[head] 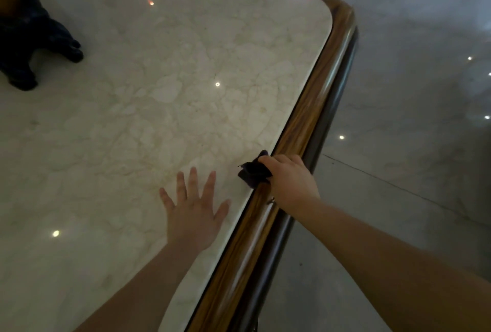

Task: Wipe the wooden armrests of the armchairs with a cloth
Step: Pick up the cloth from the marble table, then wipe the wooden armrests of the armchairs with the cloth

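Observation:
A dark cloth (252,172) is bunched under my right hand (289,177), which presses it onto the wooden rim (313,103) of a marble-topped table (159,92). The rim runs from the bottom centre up to a rounded corner at the upper right. My left hand (194,209) lies flat on the marble with fingers spread, just left of the rim and holding nothing. No armchair or armrest is in view.
A dark blue glossy animal figurine (32,39) stands on the marble at the far left. A dark metal edge (329,124) runs below the wooden rim. Grey polished floor tiles (411,145) with light reflections lie to the right.

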The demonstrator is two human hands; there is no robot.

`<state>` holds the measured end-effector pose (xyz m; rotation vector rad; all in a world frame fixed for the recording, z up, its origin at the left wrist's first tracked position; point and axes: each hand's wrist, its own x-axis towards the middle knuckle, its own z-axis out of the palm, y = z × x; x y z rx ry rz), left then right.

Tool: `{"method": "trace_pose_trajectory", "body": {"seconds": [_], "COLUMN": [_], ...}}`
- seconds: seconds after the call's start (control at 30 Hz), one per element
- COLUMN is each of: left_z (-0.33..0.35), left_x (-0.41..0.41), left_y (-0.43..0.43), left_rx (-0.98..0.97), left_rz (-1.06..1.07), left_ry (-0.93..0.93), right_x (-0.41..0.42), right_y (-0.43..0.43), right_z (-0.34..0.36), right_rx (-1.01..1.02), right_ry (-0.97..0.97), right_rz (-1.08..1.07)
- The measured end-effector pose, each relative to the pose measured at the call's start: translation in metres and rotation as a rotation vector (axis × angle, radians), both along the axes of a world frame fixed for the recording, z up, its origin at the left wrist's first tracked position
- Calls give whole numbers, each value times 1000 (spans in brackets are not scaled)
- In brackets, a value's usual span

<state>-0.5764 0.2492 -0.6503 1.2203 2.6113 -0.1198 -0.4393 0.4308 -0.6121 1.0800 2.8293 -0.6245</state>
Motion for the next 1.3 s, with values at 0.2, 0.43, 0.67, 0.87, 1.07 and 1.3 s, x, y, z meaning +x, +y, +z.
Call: {"method": "trace_pose_trajectory", "body": {"seconds": [0.2,0.43,0.67,0.87,1.07,1.3], "left_z": [65,136,179,199,209,211], "left_x": [36,99,169,230,295,398], "left_y": [17,48,90,120,141,158], "left_rx": [28,95,132,164,171,162], "left_rz": [-145,-336,-572,-718,-829,-969], "left_ry": [16,-12,-37,-40,-46,-63], "right_x": [68,150,251,330,398,489], "right_y": [-6,-9,-12,-19,-31,-53], "right_z": [50,115,157,182,194,201], "right_rx": [-38,-46,-41,9,37,23], "right_ry": [39,130,163,142,157,146], "right_rz": [-121,-314,-554,-721,-845,-993]}}
